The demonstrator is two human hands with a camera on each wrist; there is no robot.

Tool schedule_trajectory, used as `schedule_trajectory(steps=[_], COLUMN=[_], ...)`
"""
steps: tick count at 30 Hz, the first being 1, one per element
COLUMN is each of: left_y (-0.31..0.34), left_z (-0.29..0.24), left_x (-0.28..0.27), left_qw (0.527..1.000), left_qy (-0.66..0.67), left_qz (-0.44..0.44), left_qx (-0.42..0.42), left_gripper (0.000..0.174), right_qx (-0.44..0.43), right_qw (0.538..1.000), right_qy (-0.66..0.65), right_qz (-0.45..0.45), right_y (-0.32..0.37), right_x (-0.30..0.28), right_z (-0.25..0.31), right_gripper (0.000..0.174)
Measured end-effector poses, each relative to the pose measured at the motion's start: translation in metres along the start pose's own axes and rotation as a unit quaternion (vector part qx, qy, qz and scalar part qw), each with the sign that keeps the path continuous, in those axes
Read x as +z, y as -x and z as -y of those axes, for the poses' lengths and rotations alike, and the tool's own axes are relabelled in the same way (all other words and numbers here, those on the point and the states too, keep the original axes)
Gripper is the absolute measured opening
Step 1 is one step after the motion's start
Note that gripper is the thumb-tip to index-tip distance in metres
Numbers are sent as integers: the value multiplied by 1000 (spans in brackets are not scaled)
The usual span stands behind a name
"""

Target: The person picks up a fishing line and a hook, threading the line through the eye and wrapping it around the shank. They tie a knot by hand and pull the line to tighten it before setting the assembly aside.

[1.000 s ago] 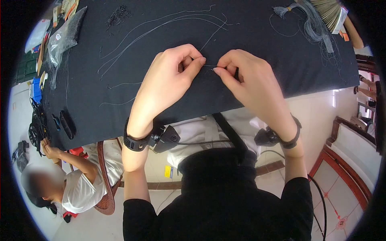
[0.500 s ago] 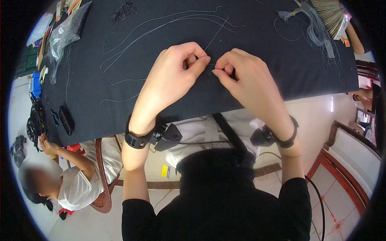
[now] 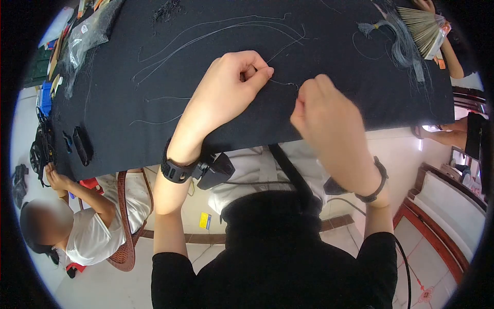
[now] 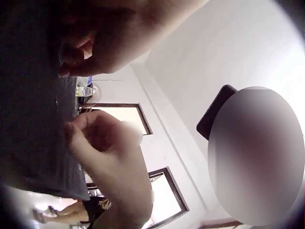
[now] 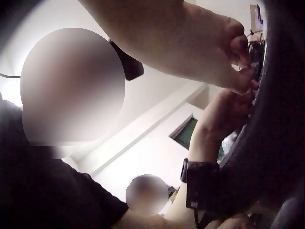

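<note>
Up near the front edge of the black tabletop (image 3: 128, 139), both hands are bunched close together on one thin grey thread (image 3: 283, 82). The left hand (image 3: 231, 85) has its fingers curled, with thumb and forefinger pinching one end. The right hand (image 3: 321, 110) sits just at its 4 o'clock, also curled up and pinching the other end, so the short bit of thread runs between the two sets of fingertips just above the cloth. The wrist views mostly show the hands against the dark cloth edge, and the thread is too fine to make out there. From the hands, more loose threads (image 3: 206, 31) lie strung across the cloth at 11 to 12 o'clock, with a little pile of dark bits (image 3: 167, 9) beyond them. A grey tassel bundle (image 3: 399, 41) is at 2 o'clock beside a folded fan-looking thing (image 3: 422, 20). There's a clear plastic bag (image 3: 87, 33) out at 10 o'clock and a small dark object (image 3: 81, 145) at 8 o'clock near the tabletop edge. Another person (image 3: 92, 232) in a white shirt sits at 7 o'clock, below the tabletop
</note>
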State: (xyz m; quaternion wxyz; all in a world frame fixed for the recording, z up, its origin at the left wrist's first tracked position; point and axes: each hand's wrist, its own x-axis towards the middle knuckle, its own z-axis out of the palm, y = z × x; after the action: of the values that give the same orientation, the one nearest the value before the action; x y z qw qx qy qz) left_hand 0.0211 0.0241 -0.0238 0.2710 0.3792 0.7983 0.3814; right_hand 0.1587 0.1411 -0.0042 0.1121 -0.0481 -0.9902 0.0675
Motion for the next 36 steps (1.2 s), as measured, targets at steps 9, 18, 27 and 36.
schedule_trajectory(steps=[9, 18, 27, 36], left_y=[0, 3, 6, 5], left_z=[4, -1, -3, -4], left_x=[1, -2, -5, -5], left_qw=[1000, 1000, 998, 998], left_qy=[29, 5, -22, 1], left_qz=[-8, 12, 55, 68], left_qx=[10, -9, -11, -11], left_gripper=[18, 15, 14, 15], right_qx=[11, -2, -89, -41], right_qw=[989, 947, 967, 969], right_qy=[-144, -305, -229, -238], right_qz=[29, 96, 62, -56], right_y=[-9, -13, -16, -15], right_x=[4, 5, 24, 37], right_z=[13, -23, -27, -28], right_gripper=[8, 8, 9, 8])
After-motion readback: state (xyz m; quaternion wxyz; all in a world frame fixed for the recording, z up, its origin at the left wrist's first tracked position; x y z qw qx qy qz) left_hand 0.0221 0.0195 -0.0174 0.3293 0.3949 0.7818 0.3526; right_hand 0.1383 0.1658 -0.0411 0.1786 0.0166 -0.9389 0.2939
